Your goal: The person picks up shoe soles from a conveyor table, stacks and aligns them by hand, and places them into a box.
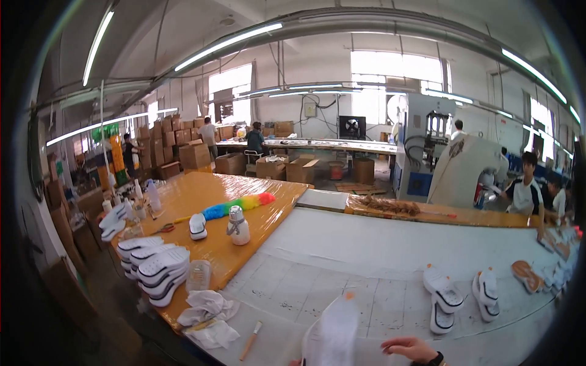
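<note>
1. Wht sole (pixel 334 332): front ctr, nr lower edge of view, held up approx. vertical over the wht counter (pixel 360 244); blurred, orange tab (pixel 349 296) at its top end.
2. L grip (pixel 295 362): only a sliver shows at bottom edge, fingers pinching the low L side of the sole; rest out of frame.
3. R grip (pixel 410 349): just R of the sole, apart from it, fingers spread & slightly bent, pointing L; dk band (pixel 437 358) at wrist.
4. R side of same counter: two grps of wht soles w/ dk edge lines, nearer grp (pixel 444 296) & farther-R grp (pixel 486 294), both w/ orange tabs; tan sole (pixel 526 276) beyond, more wht pcs past it.
5. L of the sole: brush (pixel 251 340), wooden handle, lying flat; crumpled wht cloth (pixel 210 314) nr it.
6. Brn-covered counter, L (pixel 274 190): stacked wht soles (pixel 162 268), clear plastic container (pixel 199 276) just beside; farther back wht bottle w/ silver top (pixel 238 229), rainbow duster (pixel 241 206), scissors (pixel 163 229).
7. Bkgd: co-worker (pixel 524 195) far R, arm reaching to counter; cardboard boxes (pixel 194 155) back L; lg machine (pixel 421 131) back R.
</note>
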Demonstrator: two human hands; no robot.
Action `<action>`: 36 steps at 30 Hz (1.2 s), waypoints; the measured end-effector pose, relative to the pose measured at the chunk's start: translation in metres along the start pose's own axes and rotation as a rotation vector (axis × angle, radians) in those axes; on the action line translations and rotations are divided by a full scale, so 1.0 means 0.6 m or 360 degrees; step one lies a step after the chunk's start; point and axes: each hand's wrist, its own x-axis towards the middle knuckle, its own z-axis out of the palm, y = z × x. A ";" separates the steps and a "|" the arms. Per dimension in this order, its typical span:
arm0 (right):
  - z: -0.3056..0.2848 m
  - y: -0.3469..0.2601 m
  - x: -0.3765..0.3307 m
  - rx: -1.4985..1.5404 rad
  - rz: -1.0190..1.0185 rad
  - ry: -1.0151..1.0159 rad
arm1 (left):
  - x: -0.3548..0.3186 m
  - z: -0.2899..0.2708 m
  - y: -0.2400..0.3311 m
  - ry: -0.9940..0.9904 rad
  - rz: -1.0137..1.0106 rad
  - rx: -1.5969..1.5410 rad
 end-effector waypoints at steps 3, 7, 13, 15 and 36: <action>-0.126 0.024 -0.004 -0.0497 -0.0330 0.1055 | -0.005 0.020 0.014 0.0028 -0.0039 -0.0044; -0.372 0.116 -0.007 -0.1159 -0.0395 0.1981 | -0.001 0.044 0.003 0.0055 -0.0035 -0.0029; -0.502 0.284 0.029 -0.0820 0.0398 0.2157 | -0.028 0.066 0.049 -0.0038 -0.0023 -0.0081; -0.481 0.314 0.043 -0.0437 0.0181 0.2210 | -0.031 0.065 0.048 -0.0093 -0.0098 -0.0181; -0.283 0.339 0.115 0.0503 -0.0381 0.2036 | 0.015 0.045 0.023 -0.0376 0.0006 -0.0107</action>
